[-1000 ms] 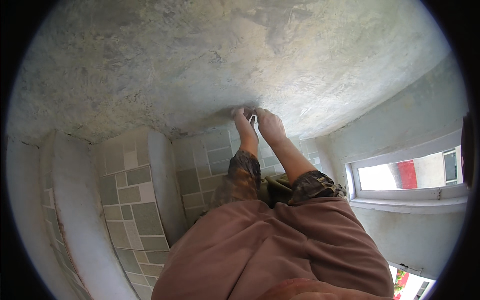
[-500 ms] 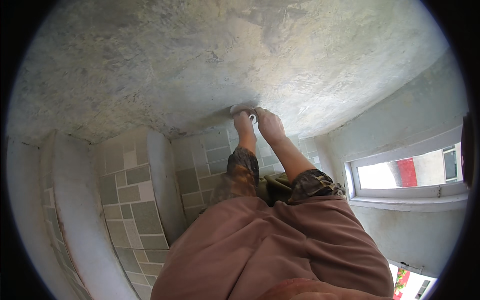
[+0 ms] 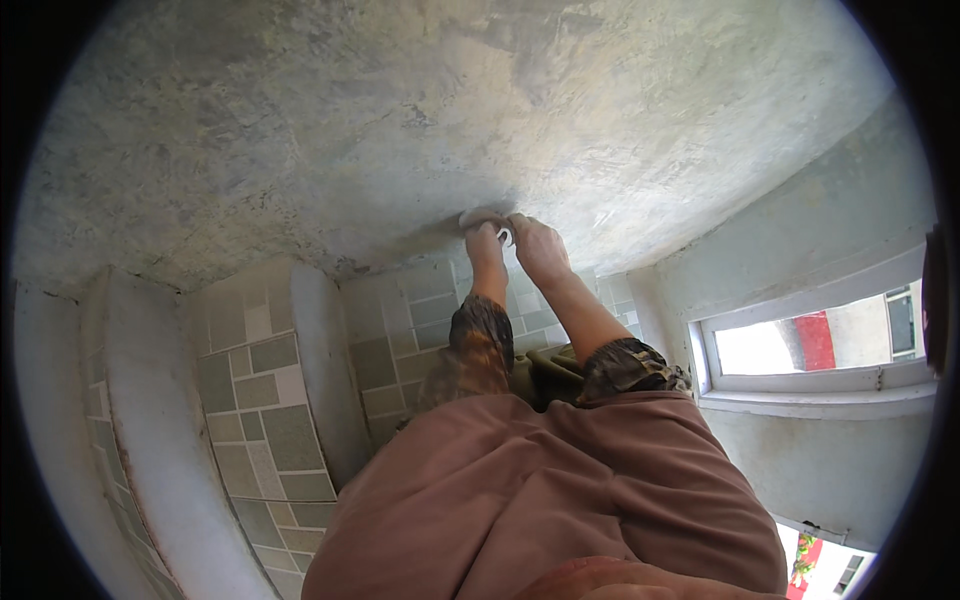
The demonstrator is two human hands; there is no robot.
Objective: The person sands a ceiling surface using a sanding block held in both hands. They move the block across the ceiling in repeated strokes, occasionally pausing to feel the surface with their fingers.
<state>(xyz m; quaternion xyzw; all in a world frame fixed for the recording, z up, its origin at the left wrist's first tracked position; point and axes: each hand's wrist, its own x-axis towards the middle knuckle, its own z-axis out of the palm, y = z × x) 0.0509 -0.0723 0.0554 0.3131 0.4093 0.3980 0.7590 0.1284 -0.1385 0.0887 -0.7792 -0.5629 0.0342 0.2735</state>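
Observation:
Both arms stretch forward to the mottled, patchy plaster wall (image 3: 330,120). Close to its lower part, my left hand (image 3: 486,244) is closed on a small white rounded object (image 3: 478,216) with a curved, loop-like part at its right. I cannot make out its kind. My right hand (image 3: 539,246) is closed too, its fingers bent at the right side of the same object. Its fingertips are hidden, so whether it holds a separate piece does not show. Dark patterned sleeves end below both wrists.
A white-framed window (image 3: 820,335) is on the right. Pale upright projections (image 3: 335,370) flank tile-patterned panels (image 3: 265,400) at the left. Olive-green cloth (image 3: 550,378) shows between my forearms, above a brown garment (image 3: 540,490) filling the lower middle.
The view has shifted very slightly. Both hands stay at the white object by the wall, with hardly any visible movement.

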